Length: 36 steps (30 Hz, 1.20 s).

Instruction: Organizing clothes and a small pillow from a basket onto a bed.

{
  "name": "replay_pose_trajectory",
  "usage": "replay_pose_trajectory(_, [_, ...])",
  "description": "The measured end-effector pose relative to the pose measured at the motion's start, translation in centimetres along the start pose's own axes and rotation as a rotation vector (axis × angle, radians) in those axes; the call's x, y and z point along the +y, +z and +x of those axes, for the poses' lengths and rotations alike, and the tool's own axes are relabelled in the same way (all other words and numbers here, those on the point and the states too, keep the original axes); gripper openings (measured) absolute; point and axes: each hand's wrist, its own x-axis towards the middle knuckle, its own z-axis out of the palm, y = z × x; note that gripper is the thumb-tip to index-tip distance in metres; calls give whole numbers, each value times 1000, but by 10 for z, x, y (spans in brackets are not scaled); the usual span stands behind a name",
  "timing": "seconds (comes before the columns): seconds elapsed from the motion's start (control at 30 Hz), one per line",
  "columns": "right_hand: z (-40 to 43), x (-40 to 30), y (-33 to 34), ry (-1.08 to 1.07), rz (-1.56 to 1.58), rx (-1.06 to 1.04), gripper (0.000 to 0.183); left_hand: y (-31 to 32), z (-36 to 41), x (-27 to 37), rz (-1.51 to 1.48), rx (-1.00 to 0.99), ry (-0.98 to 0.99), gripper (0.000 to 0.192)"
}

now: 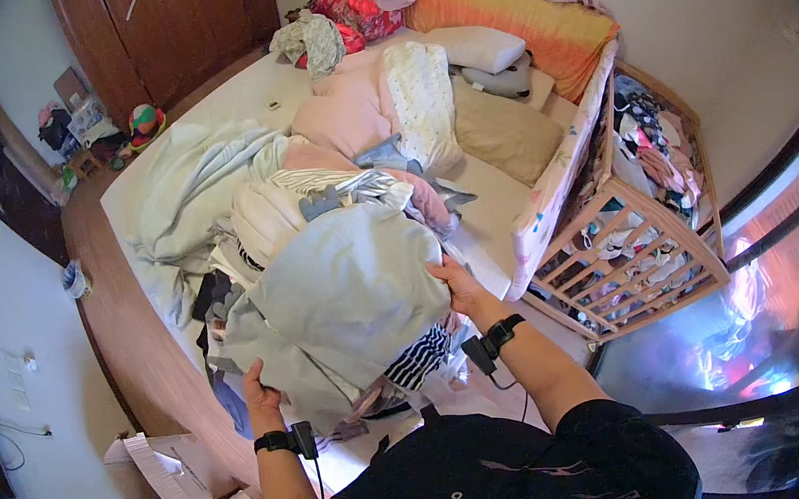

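Note:
A light grey-green piece of cloth (350, 279) is spread between my two hands above the near edge of the bed. My left hand (262, 395) grips its lower left edge, thumb up. My right hand (457, 283) pinches its right edge. Both wrists wear black straps with small cabled devices. Under and around the cloth lies a heap of clothes, with a black-and-white striped garment (418, 359) below it and a cream garment (267, 218) behind it. A pale green blanket (195, 193) lies rumpled on the left of the bed.
Pink bedding (341, 121), a tan pillow (505, 133) and a white pillow (475, 49) lie farther back on the bed. A wooden crib (628, 257) full of clothes stands at the right. An opened cardboard box (165, 481) is at the lower left, and a small bin (76, 280) stands by the wall.

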Motion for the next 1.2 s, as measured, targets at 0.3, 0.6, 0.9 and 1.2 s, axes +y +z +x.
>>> replay_pose_trajectory(0.3, [-26,-39,11,-160,-144,38,44,74,-31,68,258,-106,316,48])
replay_pose_trajectory(0.6, [-19,5,-34,-47,-209,154,37,6,36,2,1507,91,448,76])
replay_pose_trajectory(0.9, [-24,9,-43,2,-406,241,27,41,-19,-71,2060,148,454,62])
replay_pose_trajectory(1.2, [-23,15,-50,-47,-240,305,25,-11,-12,-48,2126,69,534,49])
